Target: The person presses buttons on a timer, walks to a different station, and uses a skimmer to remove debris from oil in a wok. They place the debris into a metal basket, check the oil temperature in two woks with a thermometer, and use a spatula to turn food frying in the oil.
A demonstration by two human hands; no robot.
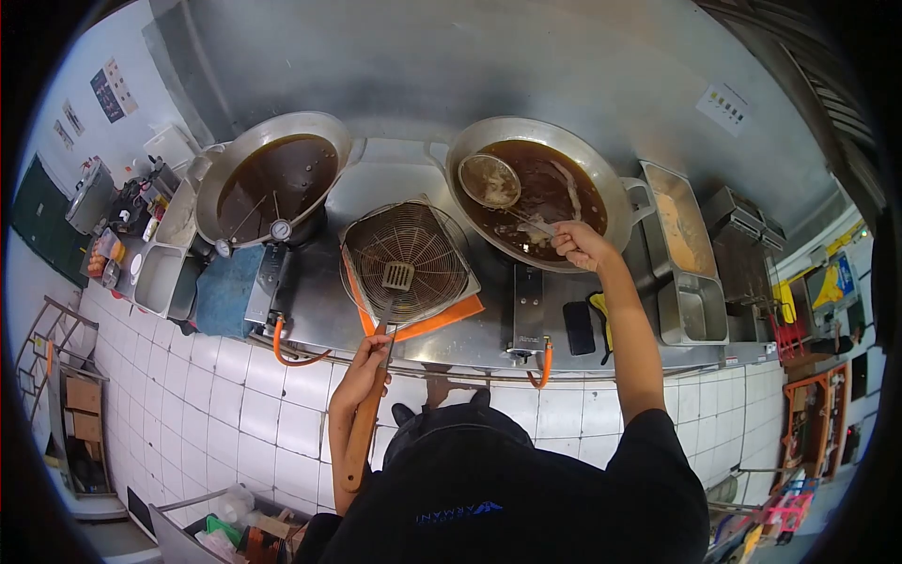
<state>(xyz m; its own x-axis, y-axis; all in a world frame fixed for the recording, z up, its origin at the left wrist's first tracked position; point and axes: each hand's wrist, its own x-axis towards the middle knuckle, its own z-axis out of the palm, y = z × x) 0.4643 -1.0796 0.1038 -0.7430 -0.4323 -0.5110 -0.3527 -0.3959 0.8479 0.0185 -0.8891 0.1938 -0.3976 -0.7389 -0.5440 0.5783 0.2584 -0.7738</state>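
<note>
My left hand (365,371) is closed around the long wooden handle of a slotted turner (365,428). Its metal head lies over a round wire strainer (437,235) on a square metal tray. Out over the right wok (536,127), my right hand (580,246) grips the handle of a round skimmer (490,180). The skimmer's basket is at the left side of the brown oil (536,179), with pale bits in it. More pale, battered-looking pieces float in the oil near the basket and along the right side.
On the left stands a second wok (343,141) of dark oil with a dial thermometer (280,229) at its front. A blue cloth (225,291), an orange cloth (437,318) and a black phone (579,328) lie along the counter. Metal pans (693,305) line the right, one with pale contents.
</note>
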